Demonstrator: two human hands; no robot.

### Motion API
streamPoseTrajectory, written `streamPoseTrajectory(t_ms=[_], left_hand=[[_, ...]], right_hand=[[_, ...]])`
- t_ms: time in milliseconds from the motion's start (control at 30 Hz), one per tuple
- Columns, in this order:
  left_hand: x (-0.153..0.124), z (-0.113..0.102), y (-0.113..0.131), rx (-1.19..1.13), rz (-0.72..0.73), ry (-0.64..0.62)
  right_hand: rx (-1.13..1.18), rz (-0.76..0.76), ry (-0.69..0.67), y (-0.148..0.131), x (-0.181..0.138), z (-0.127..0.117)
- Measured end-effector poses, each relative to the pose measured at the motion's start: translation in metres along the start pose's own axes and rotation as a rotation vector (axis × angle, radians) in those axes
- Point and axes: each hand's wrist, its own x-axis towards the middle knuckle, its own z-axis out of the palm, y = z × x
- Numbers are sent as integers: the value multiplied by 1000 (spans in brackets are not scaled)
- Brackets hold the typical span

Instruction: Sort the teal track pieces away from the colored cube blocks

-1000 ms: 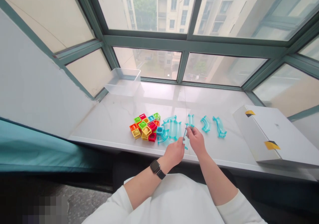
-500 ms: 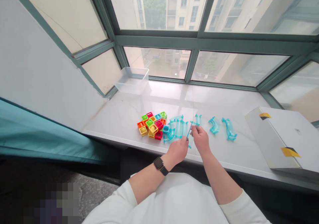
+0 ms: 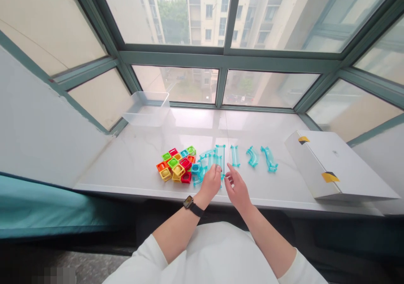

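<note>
Windowsill of white stone (image 3: pixel 268 195) runs under big green-framed windows (image 3: pixel 221 61), w/ tall apartment buildings (image 3: pixel 208 19) outside. Near the back of the sill, toward the left, stands a clear plastic box (image 3: pixel 147 109), and at the right lies a white cardboard box (image 3: pixel 328 166) w/ yellow tape (image 3: pixel 330 177) on its corners. Left of centre is a heap of colourful square blocks (image 3: pixel 176 164), packed close together, prob. kept there so they stay apart from the other parts. Just beside the heap are see-through teal track pieces (image 3: pixel 220 157); some overlap next to the blocks, and three more lie separately in a row to the right, w/ gaps between them, maybe so each shape is easy to see and pick up. Left hand (image 3: pixel 211 182), w/ a black watch (image 3: pixel 188 203) on the wrist, is curled low at the nearest pieces, its fingers on or just over them, but cannot tell if it grasps one. Right hand (image 3: pixel 237 189) is close beside it, fingers loose and spread, no piece visible in them, so it looks released. Both arms come out of white sleeves (image 3: pixel 148 254).
</note>
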Motion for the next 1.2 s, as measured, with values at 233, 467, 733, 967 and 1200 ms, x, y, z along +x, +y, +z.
streamPoseTrajectory(t_ms=[233,467,733,967,1200], left_hand=[[11,24,10,-28,30,-120],[28,34,9,-32,94,-241],[55,42,-5,189,264,-175],[81,52,-12,477,291,-153],[93,61,-19,548,269,-175]], right_hand=[[-96,-146,103,16,-2,-26],[-156,-137,223,44,9,-44],[-177,-38,280,84,34,-37],[-213,-22,289,117,43,-18],[-239,-36,301,141,46,-7]])
